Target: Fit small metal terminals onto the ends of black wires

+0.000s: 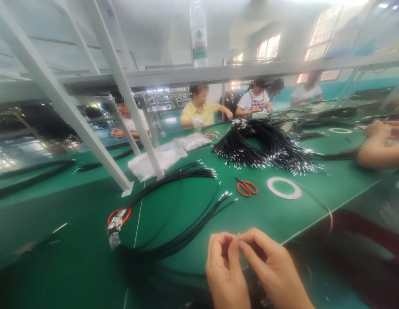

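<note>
Close together at the front edge of the table, my left hand (pixel 225 268) and my right hand (pixel 272 262) are both closed in a pinch. A small silver tip (pixel 237 235) shows between their fingertips, resembling the metal ends of the black cables nearby. Whatever it belongs to is hidden by my fingers. Left of my hands, a curved bundle of black cables (pixel 189 235) with silver ends lies on the green table. Beyond them are red-handled scissors (pixel 247 188) and a flat white ring (pixel 284 188).
A large heap of black cables (pixel 260 143) covers the table's far middle. Clear plastic bags (pixel 157 159) lie beside slanted white posts (pixel 122 77). A water bottle (pixel 198 36) stands on the overhead shelf (pixel 173 77). Another person's arms (pixel 381 143) reach in from the right; several people sit opposite.
</note>
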`<state>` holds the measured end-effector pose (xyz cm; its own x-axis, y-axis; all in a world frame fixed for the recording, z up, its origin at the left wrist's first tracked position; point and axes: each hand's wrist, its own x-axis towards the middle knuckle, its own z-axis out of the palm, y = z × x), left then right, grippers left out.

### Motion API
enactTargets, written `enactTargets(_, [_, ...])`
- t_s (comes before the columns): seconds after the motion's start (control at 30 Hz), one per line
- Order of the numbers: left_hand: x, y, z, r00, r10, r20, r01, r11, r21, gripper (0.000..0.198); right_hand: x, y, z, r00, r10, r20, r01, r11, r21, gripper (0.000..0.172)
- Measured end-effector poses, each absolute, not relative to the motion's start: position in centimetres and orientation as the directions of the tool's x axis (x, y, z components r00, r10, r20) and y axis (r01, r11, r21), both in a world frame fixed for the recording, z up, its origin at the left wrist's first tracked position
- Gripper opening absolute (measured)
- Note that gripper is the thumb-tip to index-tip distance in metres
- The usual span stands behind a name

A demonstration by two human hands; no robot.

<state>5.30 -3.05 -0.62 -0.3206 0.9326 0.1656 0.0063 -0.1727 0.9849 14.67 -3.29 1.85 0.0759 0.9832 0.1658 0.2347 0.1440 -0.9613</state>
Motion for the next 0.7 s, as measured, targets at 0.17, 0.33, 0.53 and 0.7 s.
enactTargets(0.17, [5.1, -2.95, -1.12, -0.248, 0.956, 0.158, -0.039, -0.173, 0.984, 0.015, 14.9, -3.07, 1.48, 0.094, 0.983, 0.158, 0.225, 0.134, -0.965, 0.02])
enactTargets(0.33, [4.78, -2.84, -1.49, -0.238, 0.966, 0.102, -0.13, -0.136, 0.982, 0.026, 15.13, -2.89, 1.02, 0.093, 0.984, 0.153, 0.187, 0.133, -0.973, 0.02])
enactTargets(0.53, [4.77, -2.83, -0.84, -0.22, 0.962, 0.164, 0.016, -0.165, 0.986, 0.017, 15.04, -3.43, 1.24, 0.081, 0.984, 0.16, 0.223, 0.138, -0.965, 0.021])
enactTargets(0.7, [5.08, -2.85, -1.45, -0.24, 0.959, 0.154, -0.031, -0.166, 0.986, 0.016, 15.14, -3.13, 1.01, 0.078, 0.984, 0.159, 0.231, 0.137, -0.963, 0.019])
